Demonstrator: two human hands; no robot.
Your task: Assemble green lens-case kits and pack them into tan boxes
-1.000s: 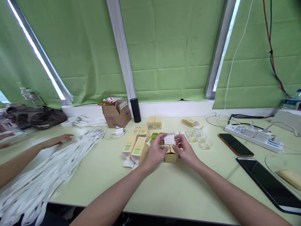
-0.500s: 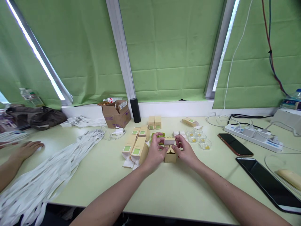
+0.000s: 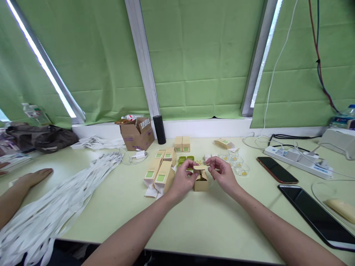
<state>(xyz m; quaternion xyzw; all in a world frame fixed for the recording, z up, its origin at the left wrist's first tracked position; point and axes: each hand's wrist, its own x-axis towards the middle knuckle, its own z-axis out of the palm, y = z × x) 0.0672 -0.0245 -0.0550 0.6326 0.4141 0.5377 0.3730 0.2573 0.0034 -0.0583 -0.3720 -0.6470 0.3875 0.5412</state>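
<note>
A small tan cardboard box (image 3: pixel 201 186) stands on the table in front of me with its top open and a flap raised at the back. The fingers of my left hand (image 3: pixel 183 179) grip its left side by the flap. Just to the right, my right hand (image 3: pixel 223 175) is apart from the box, its thumb and fingers curled together. Whatever may be between those fingertips is too small to make out. Behind the hands lie a green compartment tray (image 3: pixel 189 158) and tiny yellowish pieces (image 3: pixel 198 162). Several clear plastic cups (image 3: pixel 234 160) with yellow bits sit beyond my right hand.
Tan boxes with green labels (image 3: pixel 164 177) stand left of my hands. White straps (image 3: pixel 72 188) cover the left side, by another person's hand (image 3: pixel 36 176). A brown carton (image 3: pixel 137 136), black cylinder (image 3: pixel 159 130), power strip (image 3: pixel 299 163), phone (image 3: pixel 277 170) and tablet (image 3: pixel 318 214) surround the work area.
My right hand has let go of the box and moved slightly right. The box's top opening now shows beneath the raised flap. The other person's hand has shifted slightly on the table.
</note>
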